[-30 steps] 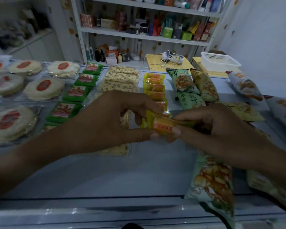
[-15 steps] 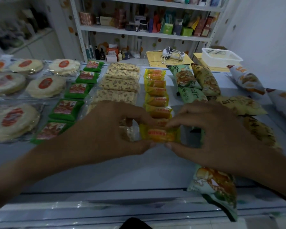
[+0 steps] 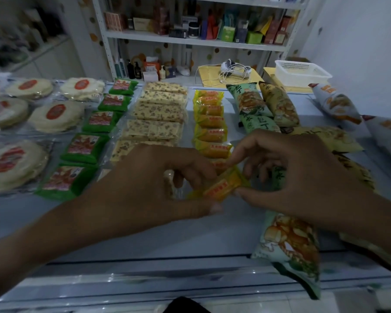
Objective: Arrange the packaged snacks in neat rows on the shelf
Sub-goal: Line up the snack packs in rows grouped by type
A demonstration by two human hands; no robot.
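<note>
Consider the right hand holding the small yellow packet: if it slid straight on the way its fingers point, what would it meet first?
Probably the left hand, which pinches the other end of the yellow packet that the right hand holds. Its fingers point leftward, though depth is hard to judge.

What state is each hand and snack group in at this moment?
Left hand: pinching the yellow packet.
Right hand: pinching the same packet's other end.
Yellow packet: held, tilted, at the near end of its row.
Yellow row: lined up.
Green packs: lined up.
White basket: upright.
</note>
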